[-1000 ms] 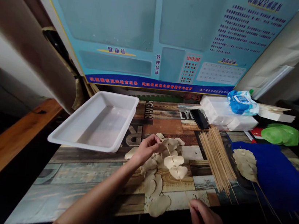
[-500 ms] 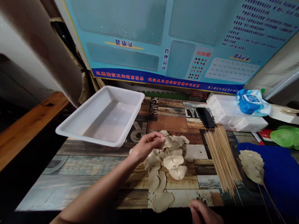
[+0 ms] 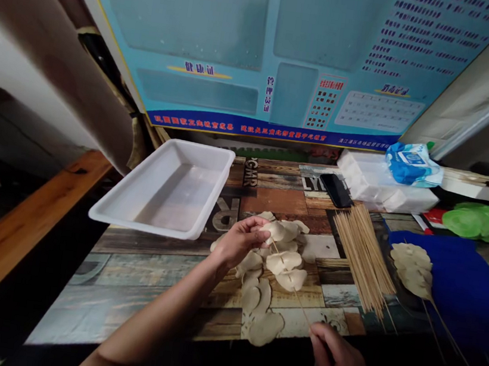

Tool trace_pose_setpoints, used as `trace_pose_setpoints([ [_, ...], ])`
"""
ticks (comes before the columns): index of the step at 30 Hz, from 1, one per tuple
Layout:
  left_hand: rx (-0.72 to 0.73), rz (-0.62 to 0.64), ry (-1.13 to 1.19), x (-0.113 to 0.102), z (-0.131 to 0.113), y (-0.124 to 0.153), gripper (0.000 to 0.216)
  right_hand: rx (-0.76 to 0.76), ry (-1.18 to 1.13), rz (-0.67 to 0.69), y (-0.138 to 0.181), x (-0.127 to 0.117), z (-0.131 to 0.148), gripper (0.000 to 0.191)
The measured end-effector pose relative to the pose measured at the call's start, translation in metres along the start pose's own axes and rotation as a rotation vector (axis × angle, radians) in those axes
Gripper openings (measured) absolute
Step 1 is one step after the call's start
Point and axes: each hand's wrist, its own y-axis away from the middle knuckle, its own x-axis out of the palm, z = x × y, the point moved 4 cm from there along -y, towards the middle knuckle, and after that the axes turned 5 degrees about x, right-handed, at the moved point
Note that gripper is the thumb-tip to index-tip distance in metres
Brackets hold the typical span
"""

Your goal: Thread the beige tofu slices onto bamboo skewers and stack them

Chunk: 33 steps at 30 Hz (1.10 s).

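Observation:
My right hand [image 3: 340, 364] is closed on the lower end of a thin wooden skewer [image 3: 302, 308] at the table's front edge. Two pale, flat round slices [image 3: 284, 263] are threaded along that skewer. At its upper end my left hand [image 3: 241, 239] pinches another pale slice [image 3: 276, 231], which the skewer tip meets; whether it has pierced through is hidden by the fingers. Loose slices of the same kind [image 3: 265, 328] lie in a heap beneath and around my left hand on the wood-patterned table.
A white plastic tub [image 3: 204, 214] stands at the back left. Bare skewers [image 3: 362, 261] lie in a bundle to the right, near a black phone [image 3: 336, 190]. Finished skewers of slices [image 3: 411, 268] rest beside a blue cloth [image 3: 473, 297]. Wrapped white packs [image 3: 371, 178] sit behind.
My left hand holds the slice slightly differently, and the slice now shows more fully at the skewer's upper end. My right hand has barely moved. The view has shifted slightly.

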Motion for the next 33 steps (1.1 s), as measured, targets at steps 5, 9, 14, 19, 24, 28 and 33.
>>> trace_pose_setpoints([
  [5, -0.079, 0.040, 0.077, 0.004, 0.004, 0.003, 0.028, -0.022, -0.005, -0.042, 0.001, 0.004, -0.006, 0.020],
  [9, -0.041, 0.049, 0.037, 0.007, 0.004, 0.005, 0.027, -0.035, -0.010, -0.074, 0.001, 0.005, -0.004, 0.021],
  [14, 0.064, 0.049, -0.095, 0.011, -0.001, 0.007, 0.025, 0.022, -0.022, -0.029, 0.000, 0.003, 0.003, 0.022],
  [19, 0.014, 0.084, -0.128, 0.018, 0.007, 0.009, 0.046, 0.060, -0.008, 0.024, -0.001, 0.003, 0.007, 0.024],
  [24, -0.145, 0.031, 0.024, 0.016, 0.018, 0.009, 0.032, 0.066, -0.052, 0.005, -0.003, 0.002, 0.007, 0.023],
  [28, -0.296, 0.099, 0.193, 0.025, 0.027, 0.014, 0.034, 0.078, -0.089, 0.030, -0.003, 0.003, 0.008, 0.025],
  [33, -0.312, 0.178, 0.118, 0.034, 0.035, 0.021, 0.050, 0.088, -0.086, 0.032, -0.003, 0.005, 0.010, 0.026],
])
